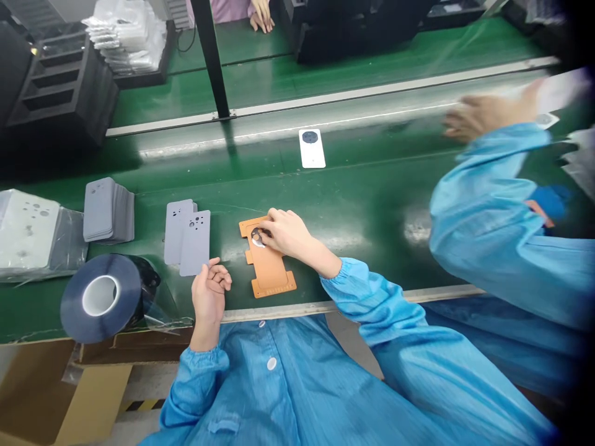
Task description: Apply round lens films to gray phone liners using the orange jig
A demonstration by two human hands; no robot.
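Partly, the right hand point(290, 235) hides the round black part point(256, 238) at the far end of the orange plate point(269, 266); its fingers touch that part, though whether they clamp on it I cannot tell. The orange plate lies flat on the green surface point(362, 217). Left hand point(211, 291): between the orange plate and the loose grey plates point(196, 251), palm up, fingers loosely bent and apart; contact with the nearer grey plate unclear. Well right of the orange plate, a co-worker's hand point(495, 114) is motion-blurred. Beyond it, another person's hands point(261, 18) show, that body cut off by the frame.

Around, left of the orange plate: grey stack point(106, 214), tape roll point(77, 297), plastic-wrapped bundle point(28, 229), cut off at its side. Beyond the orange plate: white panel point(313, 155) with a dark disc; farther off and leftward, a black post point(212, 68) stands across the view.

Count: one orange plate, one tape roll, two loose grey plates, overlapping; stack too tight to count.
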